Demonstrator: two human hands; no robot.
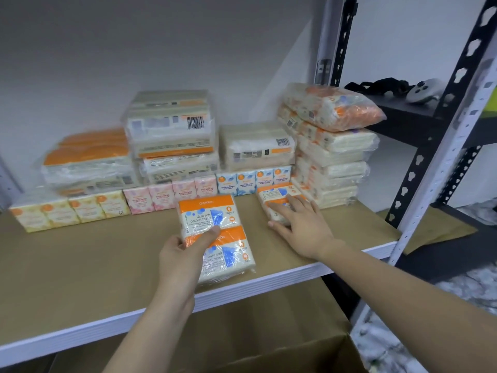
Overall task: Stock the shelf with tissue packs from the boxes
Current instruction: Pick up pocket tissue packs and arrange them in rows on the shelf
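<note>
Holding a double pack of pocket tissues [215,235] over the near edge of the shelf [107,265], the left hand [178,254] has its thumb clamped across the front of the wrapper and its fingers hidden behind. The right hand [301,222] lies flat, fingers spread, on a second pack [274,200] that sits on the board further right, just beside the tall stack [333,162] at the right end.

The nearest trouble is the held pack. Its near end hangs past the shelf lip, above the open cardboard box [269,332] below. The wrapper looks slick, and a grip by thumb alone could let it slide out and drop back into the box, or tip off the edge if it is set down too near.

The second risk is the tall stack. Its top bag [338,106] sits tilted and overhangs to the right. If the right hand pushes its pack hard against the base, the soft bundles could shift and the top one could roll off toward the neighbouring rack.

A third is the front row of small packs, yellow [70,208], pink [172,193] and blue [254,181]. They stand on edge and close together, so a pack slid far back carelessly would likely knock some flat or push them under the bundles behind.
</note>
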